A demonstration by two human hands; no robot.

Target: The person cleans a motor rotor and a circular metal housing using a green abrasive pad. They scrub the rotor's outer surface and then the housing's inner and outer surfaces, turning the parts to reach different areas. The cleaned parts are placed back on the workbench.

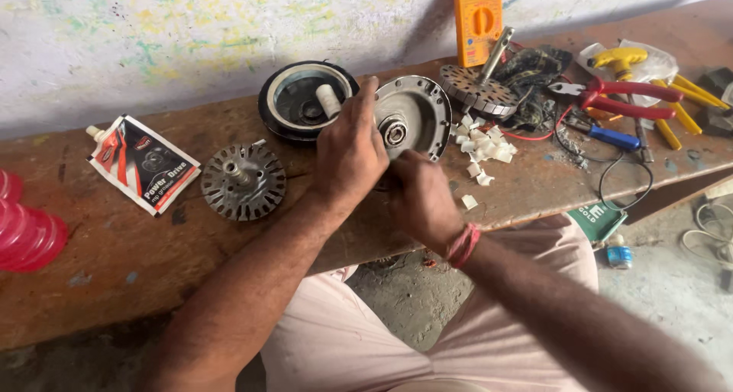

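Observation:
My left hand (pixel 350 149) rests on the rim of a round metal motor cover (pixel 416 111) that leans upright on the wooden bench (pixel 114 247), fingers curled over its left edge. My right hand (pixel 421 196) is closed low against the cover's front edge; what it holds is hidden. Behind my left hand lies a black round motor housing (pixel 294 102) with a white cylinder inside. A slotted metal stator core (pixel 243 182) with a shaft lies to the left.
A grease pouch (pixel 143 161) lies at left, pink plastic (pixel 27 232) at the far left edge. White plastic pieces (pixel 481 144), a second slotted core (pixel 477 88), an orange multimeter (pixel 478 19), red pliers (pixel 622 96) and screwdrivers crowd the right end.

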